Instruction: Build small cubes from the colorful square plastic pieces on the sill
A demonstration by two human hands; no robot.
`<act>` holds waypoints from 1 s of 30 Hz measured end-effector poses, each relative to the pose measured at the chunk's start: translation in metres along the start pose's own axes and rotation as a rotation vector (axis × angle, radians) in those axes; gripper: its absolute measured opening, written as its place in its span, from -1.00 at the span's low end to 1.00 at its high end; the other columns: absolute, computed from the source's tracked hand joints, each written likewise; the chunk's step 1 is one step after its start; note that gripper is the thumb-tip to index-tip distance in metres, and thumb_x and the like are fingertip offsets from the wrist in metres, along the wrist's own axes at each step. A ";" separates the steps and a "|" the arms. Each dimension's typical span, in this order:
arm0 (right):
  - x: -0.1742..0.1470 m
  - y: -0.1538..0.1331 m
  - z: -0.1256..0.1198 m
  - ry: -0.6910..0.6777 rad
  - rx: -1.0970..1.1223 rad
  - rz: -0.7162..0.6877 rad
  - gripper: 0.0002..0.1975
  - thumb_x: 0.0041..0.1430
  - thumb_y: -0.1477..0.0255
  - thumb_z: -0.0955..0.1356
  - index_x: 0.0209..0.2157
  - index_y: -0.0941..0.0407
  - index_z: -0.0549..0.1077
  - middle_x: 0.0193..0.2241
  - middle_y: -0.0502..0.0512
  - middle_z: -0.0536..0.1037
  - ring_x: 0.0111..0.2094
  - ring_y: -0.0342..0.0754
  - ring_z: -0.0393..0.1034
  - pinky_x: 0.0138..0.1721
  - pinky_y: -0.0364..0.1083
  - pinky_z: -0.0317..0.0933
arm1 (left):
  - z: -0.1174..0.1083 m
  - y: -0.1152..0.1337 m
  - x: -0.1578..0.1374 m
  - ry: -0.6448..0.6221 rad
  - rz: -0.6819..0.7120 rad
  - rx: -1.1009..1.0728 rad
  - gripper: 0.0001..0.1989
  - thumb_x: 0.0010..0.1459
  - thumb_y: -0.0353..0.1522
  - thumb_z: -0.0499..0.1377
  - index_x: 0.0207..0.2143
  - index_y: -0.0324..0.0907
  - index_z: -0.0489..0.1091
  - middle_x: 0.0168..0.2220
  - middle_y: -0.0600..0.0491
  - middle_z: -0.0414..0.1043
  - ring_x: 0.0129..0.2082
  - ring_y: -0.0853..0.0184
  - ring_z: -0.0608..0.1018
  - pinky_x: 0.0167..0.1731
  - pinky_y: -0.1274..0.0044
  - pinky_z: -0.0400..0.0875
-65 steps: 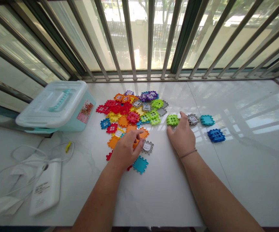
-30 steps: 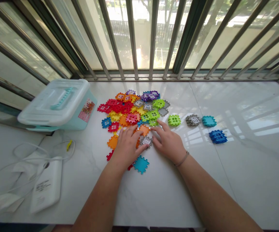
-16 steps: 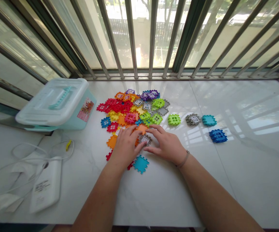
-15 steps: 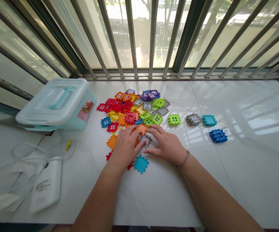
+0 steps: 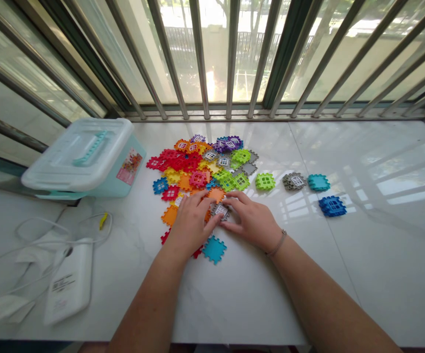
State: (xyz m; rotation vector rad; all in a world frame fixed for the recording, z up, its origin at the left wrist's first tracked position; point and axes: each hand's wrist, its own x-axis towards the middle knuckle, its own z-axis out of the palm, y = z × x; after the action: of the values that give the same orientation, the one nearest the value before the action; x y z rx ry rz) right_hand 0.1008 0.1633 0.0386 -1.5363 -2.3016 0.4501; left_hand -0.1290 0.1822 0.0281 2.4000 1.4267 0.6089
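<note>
Between my two hands, at the near side of a heap of colourful toothed building tiles (image 5: pixel 199 177), is a grey building tile with a white window (image 5: pixel 220 211). My left hand (image 5: pixel 192 223) curves around its left side, thumb against the near edge. From the right, the fingers and thumb of my right hand (image 5: pixel 251 215) close on the opposite edge. An orange tile (image 5: pixel 216 195) lies just beyond the fingertips. Nearer me rests a flat turquoise tile (image 5: pixel 214 249). Red and orange tiles are partly hidden under my left hand and wrist.
Right of the heap sit a green tile (image 5: pixel 265 182), a grey stack (image 5: pixel 294 181), a turquoise stack (image 5: pixel 319 182) and a blue stack (image 5: pixel 332 206). On the left stand a lidded box (image 5: pixel 83 157) and a white power strip (image 5: pixel 68 282) with cables. Metal bars (image 5: pixel 230 63) line the back.
My right hand has moved slightly left, and its fingers and thumb have closed in on the grey tile. My left hand has barely moved.
</note>
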 end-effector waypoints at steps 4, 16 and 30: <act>0.001 0.002 0.002 0.048 0.058 -0.001 -0.53 0.40 0.19 0.47 0.25 0.02 0.49 0.27 0.21 0.54 0.10 0.09 0.59 -0.01 0.01 0.51 | -0.001 0.002 0.000 0.004 0.014 -0.013 -0.63 0.45 -0.15 0.25 0.20 -0.09 0.51 0.30 -0.18 0.44 0.34 -0.05 0.45 0.38 0.03 0.31; 0.002 0.001 0.001 0.133 0.263 0.069 -0.70 0.31 0.30 0.49 0.03 0.03 0.49 -0.04 0.10 0.62 -0.21 -0.01 0.54 -0.18 -0.04 0.36 | -0.004 0.005 0.001 -0.001 0.043 -0.067 -0.61 0.51 -0.14 0.16 0.23 -0.13 0.48 0.29 -0.19 0.47 0.32 -0.02 0.47 0.41 -0.02 0.23; 0.001 0.000 -0.001 0.065 0.440 0.091 -0.68 0.33 0.26 0.47 0.06 0.02 0.48 -0.41 -0.09 0.48 -0.47 -0.12 0.36 -0.33 -0.08 0.21 | -0.009 0.008 0.003 0.041 0.123 -0.108 -0.71 0.37 -0.50 0.18 0.07 -0.07 0.51 0.12 -0.05 0.62 0.17 0.10 0.59 0.43 0.01 0.19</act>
State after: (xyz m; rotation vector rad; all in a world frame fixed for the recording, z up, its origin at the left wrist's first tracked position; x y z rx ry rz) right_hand 0.1007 0.1644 0.0396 -1.4096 -1.9225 0.8515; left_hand -0.1262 0.1815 0.0395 2.4161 1.2349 0.7494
